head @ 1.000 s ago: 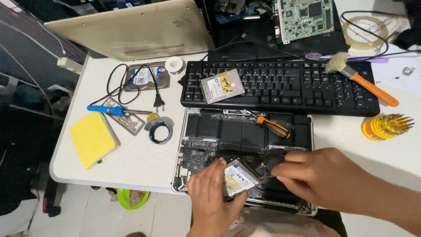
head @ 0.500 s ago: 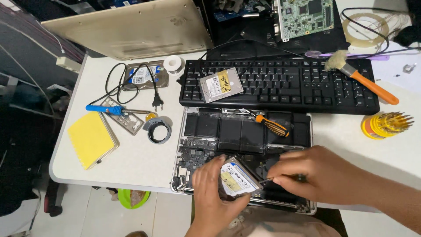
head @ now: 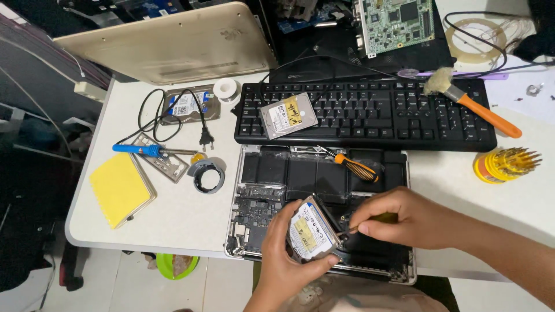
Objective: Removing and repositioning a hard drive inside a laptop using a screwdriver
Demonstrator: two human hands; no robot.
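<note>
My left hand (head: 284, 263) fingers pinch the tilted hard drive (head: 312, 231), long axis toward 11 o'clock; right hand (head: 404, 219) fingers pinch a screwdriver (head: 370, 222) at its 3 o'clock edge

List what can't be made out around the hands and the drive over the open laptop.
Head view:
- Tool tip: hidden between right hand and drive.
- Drive's underside and connector: covered by left hand.
- Laptop bay beneath: blocked by both hands.
- Laptop's near edge: partly hidden by the arms.

Opened laptop (head: 272, 190) on table (head: 191, 219) before keyboard (head: 370, 115), drive (head: 287, 115) on keyboard, screwdriver (head: 355, 167) in laptop
</note>
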